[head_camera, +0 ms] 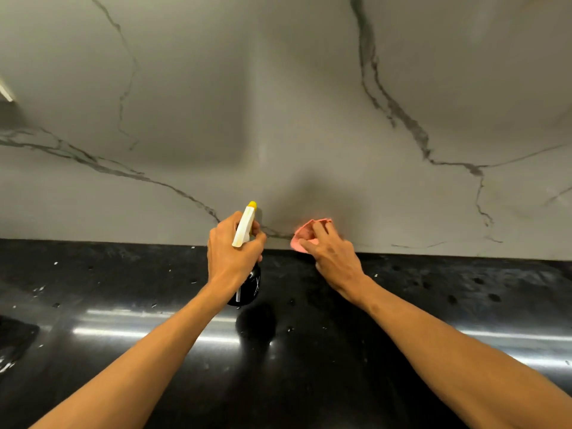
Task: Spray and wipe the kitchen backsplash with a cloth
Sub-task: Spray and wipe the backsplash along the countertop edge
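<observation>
Grips spray bottle [246,224] in left hand [230,252], nozzle toward backsplash [278,103] | holds pink cloth [305,235] bunched in right hand [332,258], pressed to its bottom edge above countertop [123,274] | likely mid-task: upper wall seemingly unwiped

One wide-angle head camera looks forward and down at close range, squarely facing the marble backsplash [278,103]. The black countertop [123,274] fills the lower half. The left forearm [139,366] enters from 7 o'clock, the right forearm [448,360] from 5 o'clock.
</observation>
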